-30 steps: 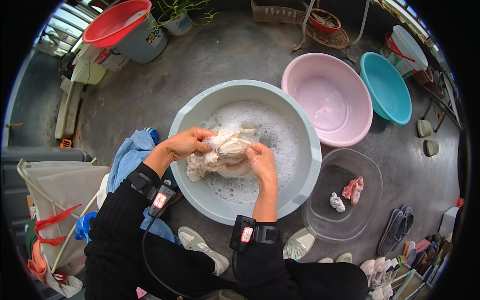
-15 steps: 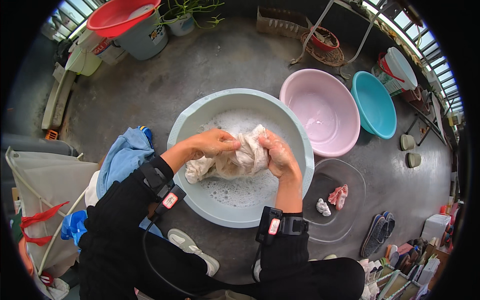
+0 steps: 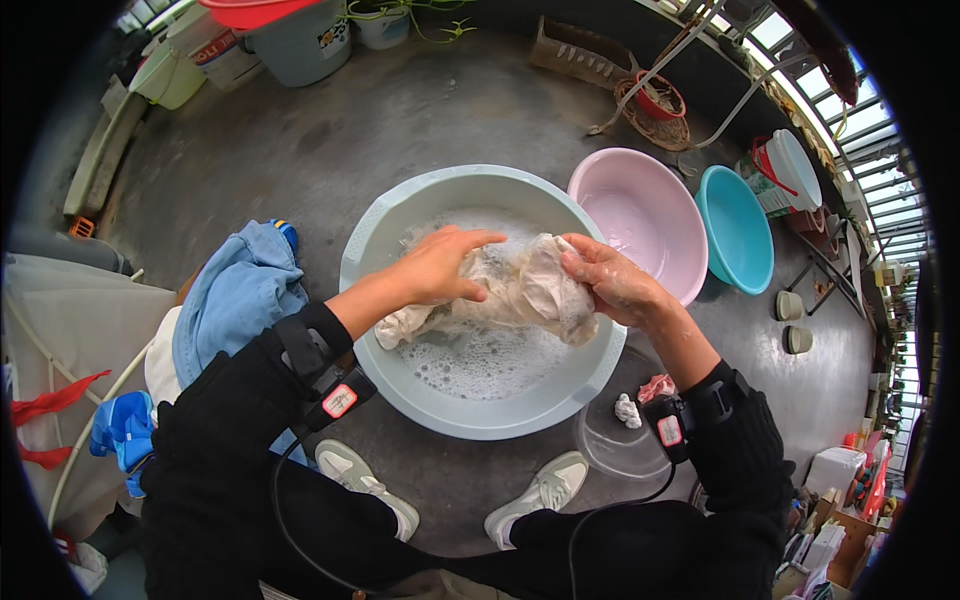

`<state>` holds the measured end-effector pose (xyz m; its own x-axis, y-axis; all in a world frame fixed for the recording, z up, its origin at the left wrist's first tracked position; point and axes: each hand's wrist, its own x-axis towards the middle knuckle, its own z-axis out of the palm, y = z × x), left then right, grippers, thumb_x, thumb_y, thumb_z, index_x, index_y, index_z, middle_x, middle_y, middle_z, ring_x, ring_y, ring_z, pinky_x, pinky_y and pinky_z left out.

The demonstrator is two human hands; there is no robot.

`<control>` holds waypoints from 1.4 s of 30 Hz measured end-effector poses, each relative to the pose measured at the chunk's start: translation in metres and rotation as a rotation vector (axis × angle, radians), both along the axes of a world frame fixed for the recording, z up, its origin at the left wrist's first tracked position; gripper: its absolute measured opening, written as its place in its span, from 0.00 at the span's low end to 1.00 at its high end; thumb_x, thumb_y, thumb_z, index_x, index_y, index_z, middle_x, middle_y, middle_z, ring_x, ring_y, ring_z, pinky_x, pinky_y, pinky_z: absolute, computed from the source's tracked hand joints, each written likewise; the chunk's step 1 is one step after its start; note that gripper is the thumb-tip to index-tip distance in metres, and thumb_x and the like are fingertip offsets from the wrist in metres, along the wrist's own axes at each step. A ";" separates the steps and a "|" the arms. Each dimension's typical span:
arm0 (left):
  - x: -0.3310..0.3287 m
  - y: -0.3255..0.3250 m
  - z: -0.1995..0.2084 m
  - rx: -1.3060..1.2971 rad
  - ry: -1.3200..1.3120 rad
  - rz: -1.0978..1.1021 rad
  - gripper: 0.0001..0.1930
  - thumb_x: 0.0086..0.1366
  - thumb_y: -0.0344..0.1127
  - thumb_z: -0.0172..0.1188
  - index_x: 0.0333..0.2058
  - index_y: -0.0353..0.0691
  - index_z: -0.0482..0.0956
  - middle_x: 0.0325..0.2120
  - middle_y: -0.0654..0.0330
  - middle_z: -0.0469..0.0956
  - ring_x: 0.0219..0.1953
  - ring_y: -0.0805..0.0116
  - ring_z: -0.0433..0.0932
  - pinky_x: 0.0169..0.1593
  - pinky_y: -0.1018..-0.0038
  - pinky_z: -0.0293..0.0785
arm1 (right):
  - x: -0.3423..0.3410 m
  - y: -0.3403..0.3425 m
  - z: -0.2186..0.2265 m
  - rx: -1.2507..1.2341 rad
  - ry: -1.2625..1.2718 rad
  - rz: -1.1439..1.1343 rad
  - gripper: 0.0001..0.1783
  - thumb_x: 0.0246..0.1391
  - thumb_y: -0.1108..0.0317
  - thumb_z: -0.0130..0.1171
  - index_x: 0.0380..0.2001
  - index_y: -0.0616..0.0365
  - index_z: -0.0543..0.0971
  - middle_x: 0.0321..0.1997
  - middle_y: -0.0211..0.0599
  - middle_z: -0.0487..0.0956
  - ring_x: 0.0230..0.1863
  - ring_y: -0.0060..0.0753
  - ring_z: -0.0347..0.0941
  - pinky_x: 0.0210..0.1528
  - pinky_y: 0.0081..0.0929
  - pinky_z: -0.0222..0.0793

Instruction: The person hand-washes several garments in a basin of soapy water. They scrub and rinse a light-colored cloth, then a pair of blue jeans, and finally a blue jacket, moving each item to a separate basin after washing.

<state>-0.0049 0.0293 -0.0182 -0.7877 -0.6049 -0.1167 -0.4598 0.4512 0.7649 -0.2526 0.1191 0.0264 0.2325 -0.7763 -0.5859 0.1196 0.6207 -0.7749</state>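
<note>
A wet white cloth garment [image 3: 548,288] hangs bunched up over a large pale blue-grey basin [image 3: 362,255]. My right hand [image 3: 615,282] grips its right end, thumb on top, near the basin's right rim. On the other side, my left hand [image 3: 438,270] has its fingers spread, with thumb and forefinger apart around the middle of the cloth. The cloth's left end droops toward the soapy water [image 3: 485,372], which is covered with foam and bubbles. Whether the left palm touches the fabric is hidden.
A pink basin [image 3: 645,215] and a teal basin [image 3: 735,230] stand to the right. Below them, a clear tray [image 3: 615,462] holds small white [image 3: 627,411] and pink cloths [image 3: 656,386], partly behind my right arm. Light blue clothing [image 3: 240,290] lies left. Buckets [image 3: 300,50] stand far left.
My right hand has moved right and turned outward, drawing its end of the cloth along. My left hand has loosened from a pinch and spread its fingers. The view has shifted somewhat.
</note>
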 end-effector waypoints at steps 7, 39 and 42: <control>-0.003 -0.033 0.014 -0.020 -0.206 0.200 0.09 0.56 0.36 0.61 0.29 0.36 0.81 0.23 0.52 0.77 0.28 0.62 0.76 0.35 0.68 0.70 | -0.012 0.002 -0.003 -0.102 0.229 -0.149 0.15 0.66 0.62 0.44 0.43 0.61 0.73 0.39 0.37 0.79 0.38 0.28 0.78 0.39 0.30 0.79; 0.024 -0.046 0.112 0.673 0.285 0.141 0.07 0.52 0.29 0.68 0.30 0.34 0.82 0.35 0.65 0.73 0.36 0.73 0.74 0.39 0.80 0.71 | 0.054 -0.034 -0.028 -0.430 0.079 0.250 0.29 0.47 0.60 0.63 0.52 0.60 0.72 0.53 0.42 0.73 0.55 0.39 0.68 0.56 0.34 0.64; 0.021 -0.039 0.105 0.549 0.261 0.001 0.08 0.52 0.30 0.68 0.31 0.35 0.83 0.36 0.64 0.73 0.38 0.74 0.74 0.39 0.80 0.71 | 0.053 -0.028 -0.024 -0.278 -0.333 0.127 0.28 0.50 0.55 0.59 0.52 0.58 0.73 0.51 0.35 0.72 0.54 0.32 0.67 0.54 0.32 0.64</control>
